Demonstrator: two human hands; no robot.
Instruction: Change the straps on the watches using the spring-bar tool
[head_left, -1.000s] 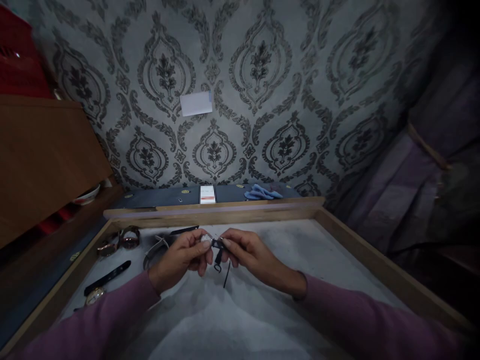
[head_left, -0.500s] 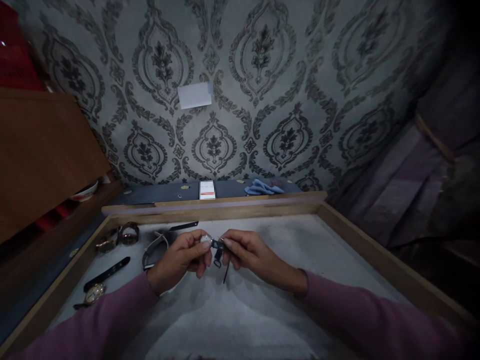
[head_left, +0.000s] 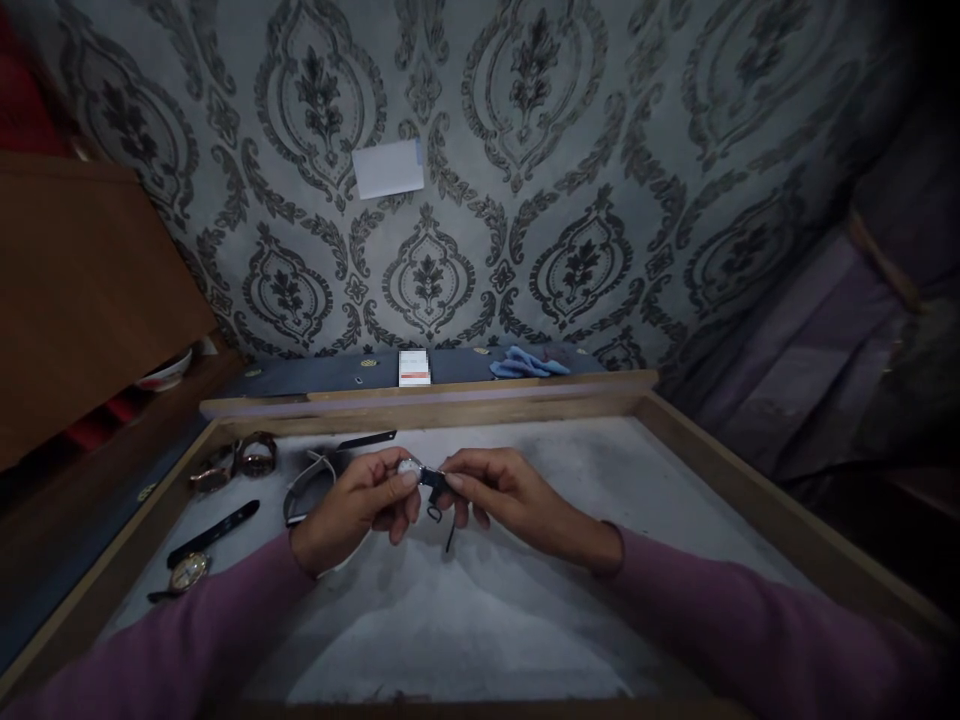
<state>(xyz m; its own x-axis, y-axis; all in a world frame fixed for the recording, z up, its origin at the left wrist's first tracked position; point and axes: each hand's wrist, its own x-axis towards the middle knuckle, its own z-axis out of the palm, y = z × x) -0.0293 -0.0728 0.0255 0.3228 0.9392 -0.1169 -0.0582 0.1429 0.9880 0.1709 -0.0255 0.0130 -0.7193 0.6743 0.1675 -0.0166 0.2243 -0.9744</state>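
One small silver-toned watch (head_left: 409,467) is the thing being worked on, held up off the bench at the middle of the view with a black strap (head_left: 432,477) running from its case. The left hand (head_left: 369,492) pinches the case between thumb and fingers; the right hand (head_left: 499,488) pinches at the strap just beside it. The two hands are near each other but not visibly touching, joined only through the watch. A buckle (head_left: 434,513) hangs below the strap, and a thin dark strip (head_left: 450,535) shows beneath the right fingers; whether it belongs to the same strap I cannot tell.

The step in hand looks like close work where strap meets case. The next move probably calls for a steady left grip and small, precise pressure from the right fingertips, since a pin there could slip.

Both forearms, in purple sleeves (head_left: 697,585), angle inward from the lower corners, wrists fairly level, with the fingers curled under the work.

Farther out, a looped band (head_left: 296,518) lies beside the left wrist, and a gold-cased watch (head_left: 189,571) lies farther left. The bench's wooden rim (head_left: 480,401) encloses them; beyond it rest a phone (head_left: 414,367) and a blue cloth (head_left: 527,363).
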